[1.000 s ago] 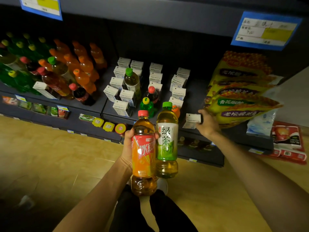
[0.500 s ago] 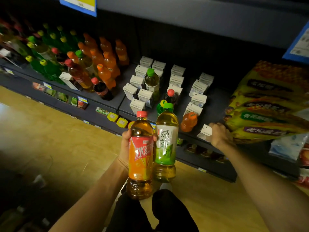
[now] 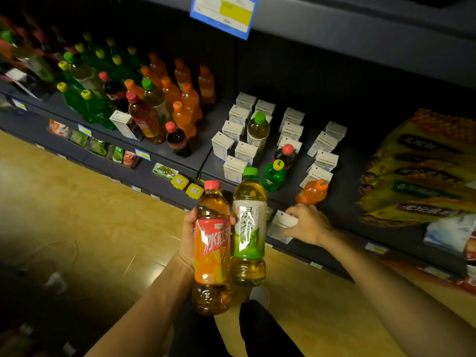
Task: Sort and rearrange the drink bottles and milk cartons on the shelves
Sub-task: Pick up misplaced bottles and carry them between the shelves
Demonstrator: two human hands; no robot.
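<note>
Dark grey metal shelf (image 3: 201, 150) runs across my head view, above a glossy yellowish wood-look floor (image 3: 90, 215). A blue-edged price tag (image 3: 224, 15) hangs from the shelf above. On the left stand green, orange and dark drink bottles (image 3: 164, 99); to their right, white milk cartons (image 3: 240, 152) stand in loose rows with a few bottles mixed among them. An orange bottle (image 3: 311, 193) lies tipped near the front edge. Yellow snack bags (image 3: 422, 171) are stacked at the far right.

My left hand (image 3: 189, 238) grips two upright bottles together in front of the shelf: a red-capped tea bottle (image 3: 212, 248) and, touching it, a green-capped tea bottle (image 3: 248, 228). My right hand (image 3: 307, 224) curls its fingers round one white carton (image 3: 282, 225) at the shelf's front edge.
</note>
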